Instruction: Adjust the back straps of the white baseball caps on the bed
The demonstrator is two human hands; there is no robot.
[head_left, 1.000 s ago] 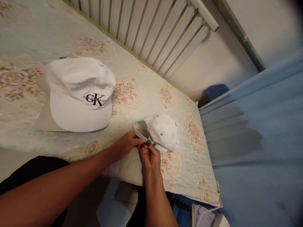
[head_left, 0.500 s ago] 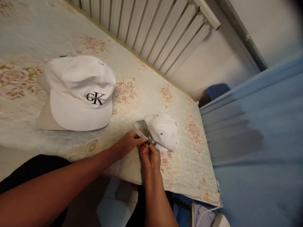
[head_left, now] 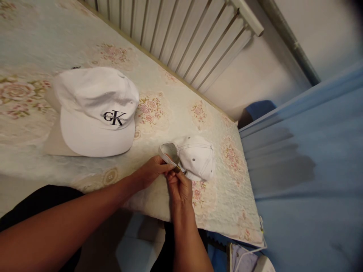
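Note:
A white baseball cap (head_left: 198,156) lies on its side on the floral bedspread (head_left: 176,109), its back strap and opening turned toward me. My left hand (head_left: 154,170) pinches the strap from the left, some fingers reaching inside the opening. Close beside it, my right hand (head_left: 180,185) grips the strap by a small dark metal buckle (head_left: 177,169). My fingertips partly cover the strap and buckle. To the left, a second white cap (head_left: 96,109) with black lettering stands upright, brim toward me, touched by neither hand.
A pale slatted rail (head_left: 170,34) runs along the bed's far side. At the right hangs a blue curtain (head_left: 306,181). A grey flat piece (head_left: 56,139) lies under the upright cap. Bags and a white cable are below the bed's right corner.
Both hands stay at the strap with only slight finger shifts; the buckle shows a little more clearly by my right fingertips. The caps have hardly moved.

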